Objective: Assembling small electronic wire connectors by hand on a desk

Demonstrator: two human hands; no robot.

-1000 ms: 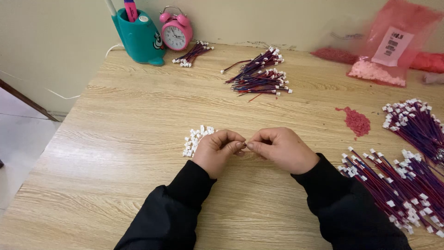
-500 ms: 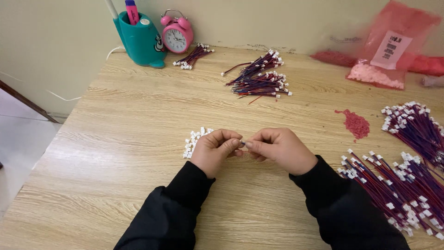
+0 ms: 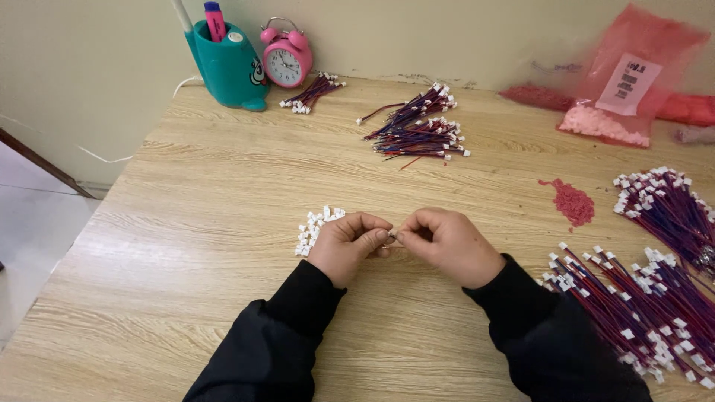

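Two bare hands meeting over a pale wooden table (image 3: 223, 186), black sleeves drawn up from the near edge. Left hand (image 3: 346, 246) and right hand (image 3: 450, 246) brought together at the fingertips, both pinched on one tiny piece (image 3: 392, 234) at the point of contact; too small to tell whether wire end, white connector, or both. Piece held just above the tabletop, midway between the hands, equally near to each. Long axis apparently running left to right, from one pinch into the other; which end points where, impossible to tell under the fingers.

Just beside the left hand, on its far side and touching the knuckles in this view, a small heap of white connectors (image 3: 316, 225). Well apart to the right, a spread of red-and-blue wire leads with white plugs (image 3: 633, 305), a second bundle (image 3: 663, 205) beyond, and a small mound of pink pieces (image 3: 570, 199). Toward the wall, another pile of leads (image 3: 417, 130), a small bunch (image 3: 313, 93), a pink alarm clock (image 3: 287, 59), a teal pen holder (image 3: 227, 63) and a pink plastic bag (image 3: 625, 82).
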